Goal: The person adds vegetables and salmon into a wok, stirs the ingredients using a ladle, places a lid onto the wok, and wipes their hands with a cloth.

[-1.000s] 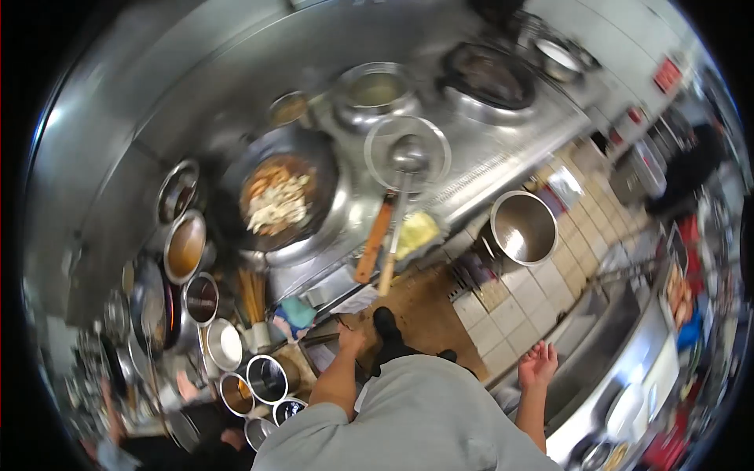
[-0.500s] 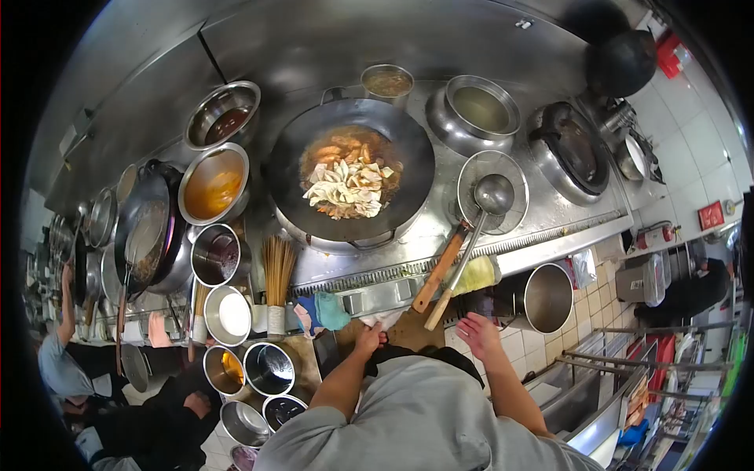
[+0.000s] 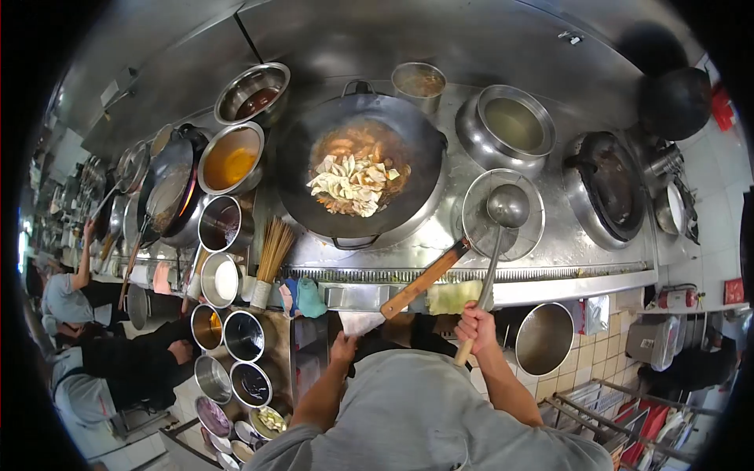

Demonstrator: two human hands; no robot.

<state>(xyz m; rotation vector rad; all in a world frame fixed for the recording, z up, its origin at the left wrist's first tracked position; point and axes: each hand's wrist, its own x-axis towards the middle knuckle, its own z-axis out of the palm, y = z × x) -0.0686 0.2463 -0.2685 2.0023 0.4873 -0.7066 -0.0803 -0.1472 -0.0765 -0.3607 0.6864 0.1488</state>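
A large dark wok [image 3: 298,180] on the stove holds pale sliced pieces and browned food [image 3: 357,184] in sauce. My right hand [image 3: 477,328] is wrapped round the handle of a steel ladle [image 3: 508,206], whose bowl rests over a round mesh strainer [image 3: 525,242]. The strainer's wooden handle [image 3: 424,281] slants toward the counter's front edge. At that edge, my left hand [image 3: 343,346] is closed on a white cloth [image 3: 361,322].
Bowls of sauce [image 3: 232,157] and a bamboo brush [image 3: 275,247] stand left of the wok. A pot of liquid [image 3: 514,122] and another wok [image 3: 609,188] are at right. Co-workers [image 3: 102,381] are at far left. A tall steel pot [image 3: 544,339] stands below the counter.
My right hand has moved from open beside the ladle's handle to a grip on it. My view has turned toward the stove. My left hand has come to the cloth.
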